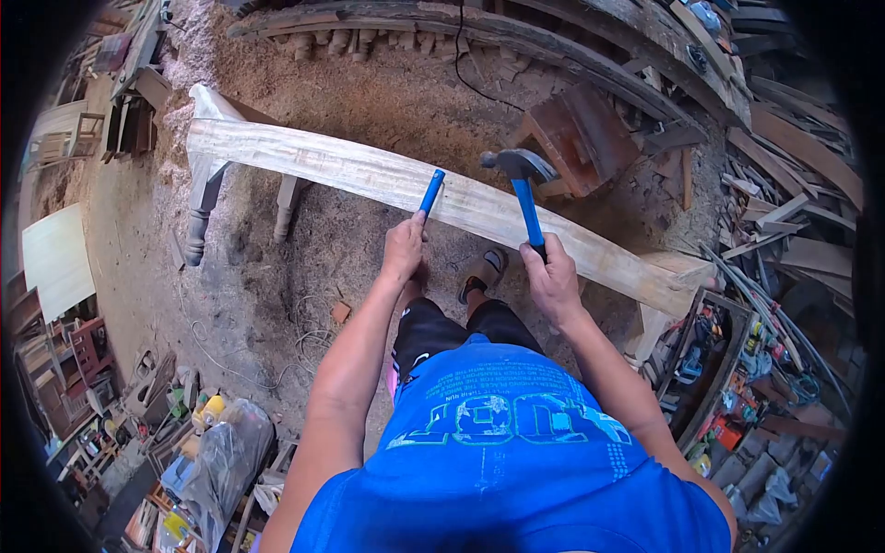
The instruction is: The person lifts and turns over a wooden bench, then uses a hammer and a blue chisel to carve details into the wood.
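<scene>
My left hand point(404, 249) is closed round a chisel-like tool point(431, 192) with a slim blue handle; its lower end is hidden by the fingers. Its top overlaps the long wooden board point(341, 168) in this view. In my right hand point(551, 278) is a claw hammer point(528, 207), gripped low on its blue and black handle, head up. The pale board runs across in front of me, part of a bench-like frame with turned legs point(199, 217) at its left end. Both hands are on the near side of it.
A dark brown wooden box point(585, 138) stands beyond the board. At the right are a toolbox point(701, 364) full of tools and piles of scrap wood point(802, 249). Long timbers point(553, 46) lie at the back. A plastic bag point(230, 452) and clutter sit lower left.
</scene>
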Tool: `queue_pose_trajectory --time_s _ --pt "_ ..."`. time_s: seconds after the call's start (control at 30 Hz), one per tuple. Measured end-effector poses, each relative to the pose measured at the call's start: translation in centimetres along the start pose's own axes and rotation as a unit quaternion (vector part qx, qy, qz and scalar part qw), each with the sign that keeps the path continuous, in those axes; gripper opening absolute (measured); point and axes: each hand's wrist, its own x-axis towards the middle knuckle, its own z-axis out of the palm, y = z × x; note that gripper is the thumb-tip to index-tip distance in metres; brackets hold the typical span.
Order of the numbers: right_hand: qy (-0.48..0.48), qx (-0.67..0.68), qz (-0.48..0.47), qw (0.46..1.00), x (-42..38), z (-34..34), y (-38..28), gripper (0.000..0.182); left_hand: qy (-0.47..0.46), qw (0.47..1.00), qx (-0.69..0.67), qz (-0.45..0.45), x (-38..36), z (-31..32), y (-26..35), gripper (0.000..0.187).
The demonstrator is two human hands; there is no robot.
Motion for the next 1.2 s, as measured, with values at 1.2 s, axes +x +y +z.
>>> queue_pose_trajectory --time_s 1.2 --pt "0.044 -0.219 -0.094 0.97 0.5 1.7 -0.5 0.018 -0.049 0.979 0.183 0.082 0.5 -0.8 -0.3 0.056"
